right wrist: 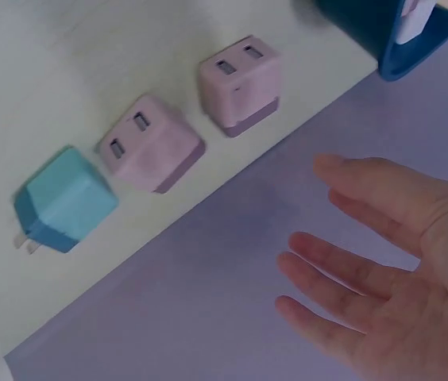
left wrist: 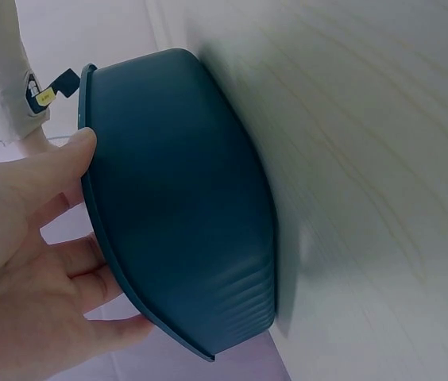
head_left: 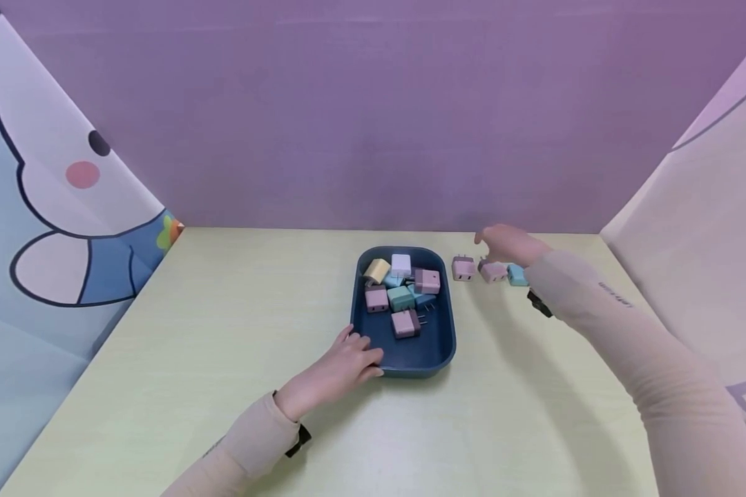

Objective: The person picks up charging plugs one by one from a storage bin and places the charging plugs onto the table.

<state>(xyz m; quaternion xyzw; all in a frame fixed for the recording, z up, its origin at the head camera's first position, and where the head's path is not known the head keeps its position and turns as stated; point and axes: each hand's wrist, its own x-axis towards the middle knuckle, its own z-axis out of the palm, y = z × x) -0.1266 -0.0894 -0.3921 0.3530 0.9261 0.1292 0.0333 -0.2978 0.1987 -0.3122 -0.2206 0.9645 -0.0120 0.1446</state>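
Head view: far left of the action, the left hand (head_left: 342,366) has the navy tray (head_left: 404,357) by its near-left corner, thumb and fingers pinching the rim; looks like a steadying grip.
Navy tray: here it is, mid-tabletop (head_left: 211,331), base down, high walls penning in the chargers.
Loose chargers: a yellow charger (head_left: 378,270), a white charger (head_left: 400,265), a green charger (head_left: 400,298), pinks and blues too, bunched toward the far end, prongs every which way; heaped, it seems, rather than arranged.
Pink USB chargers: two outside, the first (head_left: 463,268) just beside the tray wall, the second (head_left: 494,270) next along, ports toward the person, prongs toward the purple backdrop (head_left: 373,124).
Right hand: up over the row goes the right hand (head_left: 511,245), grasping nothing, fingers loose and apart, placed perhaps for a pick from above.
Turquoise charger: last in line (head_left: 517,275), beside the second pink, its prongs pointing away from the pair in the right wrist view.
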